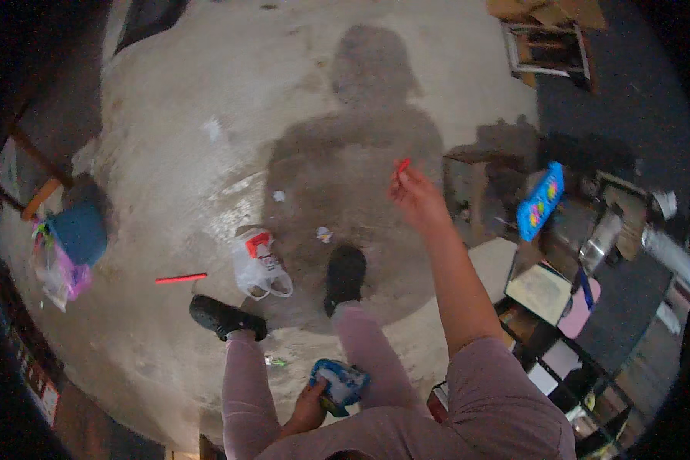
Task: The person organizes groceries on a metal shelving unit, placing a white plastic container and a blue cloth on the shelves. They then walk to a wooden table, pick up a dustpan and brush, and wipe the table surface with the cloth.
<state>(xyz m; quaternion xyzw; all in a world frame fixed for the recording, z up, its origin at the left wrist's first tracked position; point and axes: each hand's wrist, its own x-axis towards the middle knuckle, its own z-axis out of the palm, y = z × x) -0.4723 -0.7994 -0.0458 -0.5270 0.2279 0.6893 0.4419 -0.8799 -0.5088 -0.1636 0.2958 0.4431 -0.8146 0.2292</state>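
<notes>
My right hand [420, 198] reaches out over the floor, its fingertips pinching a small red object [403, 167] that is too blurred to name. Close to my lap, my left hand [309, 411] grips a crumpled blue-and-white plastic packet [345, 384] beside my right thigh. A white plastic carrier bag [253, 270] with red print lies on the concrete between and ahead of my black clogs. To the left of it lies a thin red stick-like object [181, 278]. A small crumpled scrap [324, 234] rests ahead of my right clog [345, 276].
On the right, a cluttered rack [589, 374] and boards [537, 290] stand close to my right arm, with a bright blue packet [540, 201] above them. A blue bin [80, 233] with plastic bags [72, 273] stands at left. A framed item [546, 49] is at far right.
</notes>
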